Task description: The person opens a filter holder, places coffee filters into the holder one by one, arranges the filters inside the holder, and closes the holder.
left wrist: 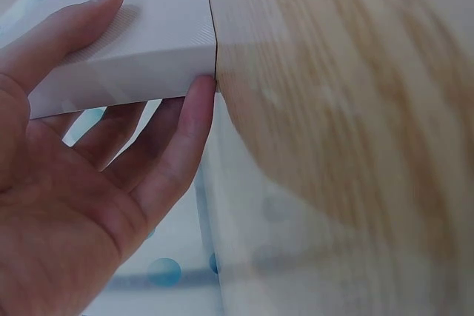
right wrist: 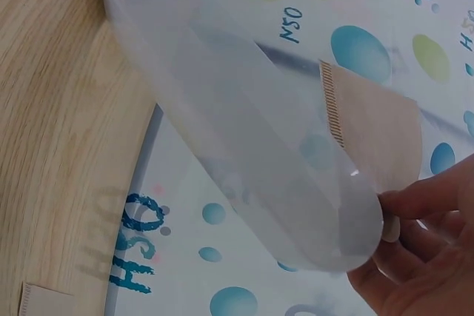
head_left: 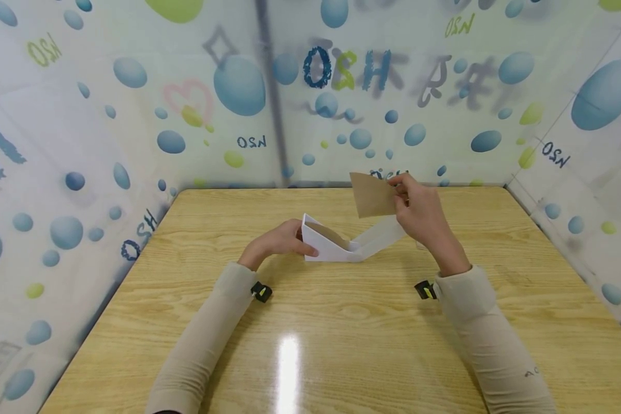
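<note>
The right hand (head_left: 422, 214) pinches a brown paper sheet (head_left: 371, 196); at its fingers' eight o'clock, the left hand (head_left: 283, 238) grips a white box (head_left: 327, 247), long axis nine-to-three.

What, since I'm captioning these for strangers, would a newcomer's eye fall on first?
Probably the brown sheet, which the right hand pinches above the far part of the table. Next comes the white box in the left hand, its pale flap stretching out toward the right hand. Behind them, large mirror-reversed H2O lettering stands out on the bubble-patterned backdrop.
</note>
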`<state>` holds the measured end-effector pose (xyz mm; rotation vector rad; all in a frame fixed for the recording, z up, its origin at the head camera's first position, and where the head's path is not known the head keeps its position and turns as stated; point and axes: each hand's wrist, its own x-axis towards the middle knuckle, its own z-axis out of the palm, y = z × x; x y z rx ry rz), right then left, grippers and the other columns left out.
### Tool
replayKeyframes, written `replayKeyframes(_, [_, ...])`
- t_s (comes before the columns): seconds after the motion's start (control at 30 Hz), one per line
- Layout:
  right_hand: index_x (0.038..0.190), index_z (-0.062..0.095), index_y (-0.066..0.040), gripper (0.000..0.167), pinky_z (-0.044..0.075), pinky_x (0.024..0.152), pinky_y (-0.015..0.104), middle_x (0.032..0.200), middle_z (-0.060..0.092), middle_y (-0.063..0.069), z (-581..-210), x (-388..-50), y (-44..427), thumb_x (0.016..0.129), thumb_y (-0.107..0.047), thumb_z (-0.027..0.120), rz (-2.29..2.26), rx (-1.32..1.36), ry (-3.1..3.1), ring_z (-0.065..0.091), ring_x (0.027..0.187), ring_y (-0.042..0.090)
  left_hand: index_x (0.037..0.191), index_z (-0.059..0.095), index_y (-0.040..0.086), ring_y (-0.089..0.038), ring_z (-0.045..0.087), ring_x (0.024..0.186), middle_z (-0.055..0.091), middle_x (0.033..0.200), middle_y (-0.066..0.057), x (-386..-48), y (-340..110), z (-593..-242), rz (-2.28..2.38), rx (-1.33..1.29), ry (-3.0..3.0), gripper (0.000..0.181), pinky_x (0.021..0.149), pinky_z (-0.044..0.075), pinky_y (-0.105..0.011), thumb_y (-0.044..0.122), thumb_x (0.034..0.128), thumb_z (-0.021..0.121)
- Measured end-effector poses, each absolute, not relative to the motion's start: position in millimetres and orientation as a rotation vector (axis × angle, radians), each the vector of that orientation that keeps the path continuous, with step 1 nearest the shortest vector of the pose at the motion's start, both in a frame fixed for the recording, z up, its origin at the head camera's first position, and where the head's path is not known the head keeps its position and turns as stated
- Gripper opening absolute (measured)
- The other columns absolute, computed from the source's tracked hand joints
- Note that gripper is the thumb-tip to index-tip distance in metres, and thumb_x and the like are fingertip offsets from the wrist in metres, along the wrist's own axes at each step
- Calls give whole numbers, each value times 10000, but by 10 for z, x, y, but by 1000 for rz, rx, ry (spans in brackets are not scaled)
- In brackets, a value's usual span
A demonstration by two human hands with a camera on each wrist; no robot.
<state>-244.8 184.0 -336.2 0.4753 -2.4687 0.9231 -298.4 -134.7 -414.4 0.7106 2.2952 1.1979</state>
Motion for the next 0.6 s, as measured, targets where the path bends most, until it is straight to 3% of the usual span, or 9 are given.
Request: replayKeyframes(0.6, [1238, 628, 50, 256, 598, 791, 526, 1076, 731, 278, -3355, -2419, 1800, 1000, 66, 534, 943, 504, -2490, 723, 917, 393, 1274, 627, 32, -175, 679, 963, 726, 1191, -148, -2986, -1340, -4135, 1187, 707, 2302, 443, 767, 551, -296, 129, 880, 806])
